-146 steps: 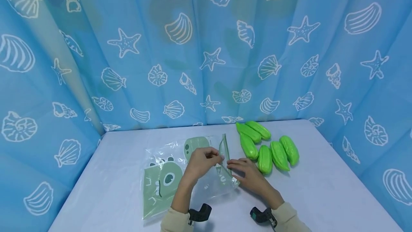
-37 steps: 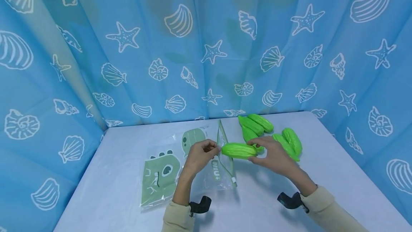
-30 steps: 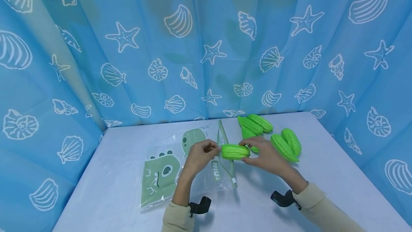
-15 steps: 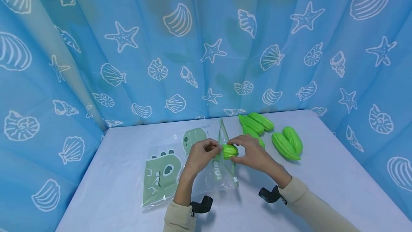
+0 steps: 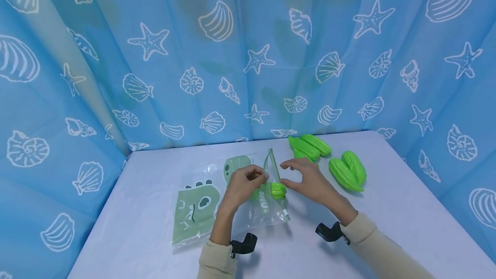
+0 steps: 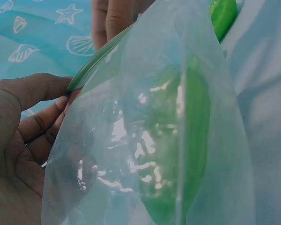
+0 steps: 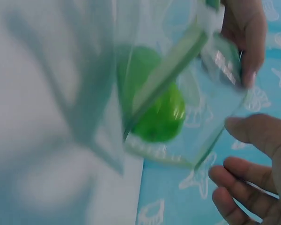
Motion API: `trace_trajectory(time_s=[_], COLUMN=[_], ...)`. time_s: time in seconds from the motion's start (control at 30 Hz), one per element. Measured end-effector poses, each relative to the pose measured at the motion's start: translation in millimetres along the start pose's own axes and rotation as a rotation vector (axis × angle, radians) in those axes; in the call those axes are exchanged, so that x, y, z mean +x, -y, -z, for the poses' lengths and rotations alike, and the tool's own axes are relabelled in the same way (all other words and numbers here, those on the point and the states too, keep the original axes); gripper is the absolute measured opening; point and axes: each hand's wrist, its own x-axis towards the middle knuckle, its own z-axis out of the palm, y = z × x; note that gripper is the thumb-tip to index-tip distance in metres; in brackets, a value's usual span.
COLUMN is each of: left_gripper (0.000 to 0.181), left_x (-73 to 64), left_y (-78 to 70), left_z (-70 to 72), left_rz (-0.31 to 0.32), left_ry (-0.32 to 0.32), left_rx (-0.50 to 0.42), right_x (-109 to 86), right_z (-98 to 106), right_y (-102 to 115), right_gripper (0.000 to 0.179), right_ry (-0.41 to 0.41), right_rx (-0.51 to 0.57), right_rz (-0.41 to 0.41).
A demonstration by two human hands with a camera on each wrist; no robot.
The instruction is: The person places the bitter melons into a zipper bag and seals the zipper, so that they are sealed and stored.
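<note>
A clear slider zip bag [image 5: 195, 214] with a green cartoon print lies on the table, its mouth towards the right. My left hand [image 5: 243, 186] pinches the bag's upper rim between thumb and fingers, keeping the mouth apart. Inside the mouth sits a bright green, ribbed gourd [image 5: 278, 190], one end still showing at the opening. Through the plastic the left wrist view shows most of that gourd [image 6: 173, 140]. Just right of the opening is my right hand [image 5: 310, 180], thumb and fingers spread, with no gourd in it. The right wrist view shows its fingertips [image 7: 236, 126] beside the bag's rim.
Several more green gourds [image 5: 304, 149] lie at the back of the white-covered table [image 5: 128, 218], behind my right hand. Two others [image 5: 346, 171] rest side by side farther right. A blue shell-print curtain [image 5: 248, 55] stands round the back and sides.
My right hand has carried a gourd left into the bag's mouth, let go of it and drawn back slightly. My left hand has stayed at the rim.
</note>
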Motion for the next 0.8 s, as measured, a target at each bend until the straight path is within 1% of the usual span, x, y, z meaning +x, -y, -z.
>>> trace_trajectory(time_s=[0.13, 0.23, 0.33, 0.53, 0.67, 0.8], left_gripper=[0.012, 0.012, 0.013, 0.014, 0.013, 0.012], left_x=[2.1, 2.7, 2.5, -0.6, -1.4, -1.8], left_y=[-2.7, -3.9, -3.7, 0.9, 1.7, 0.3], left_z=[1.3, 2.3, 2.5, -0.4, -1.4, -1.1], left_rz=[-0.013, -0.019, -0.018, -0.019, -0.017, -0.007], left_ry=[-0.004, -0.006, -0.006, 0.001, -0.003, -0.011], left_rx=[0.001, -0.001, -0.005, -0.016, -0.016, -0.011], right_x=[0.0, -1.6, -5.8, -15.4, -16.0, -15.2], right_z=[10, 16, 19, 16, 11, 8], right_y=[-15, -29, -42, -59, -64, -66], right_gripper=[0.04, 0.043, 0.047, 0.055, 0.06, 0.061], right_ry=[-0.117, -0.167, -0.162, -0.1, -0.083, -0.09], right_rx=[-0.141, -0.23, -0.278, -0.344, -0.391, -0.418], right_rz=[-0.049, -0.093, -0.149, -0.245, -0.27, -0.258])
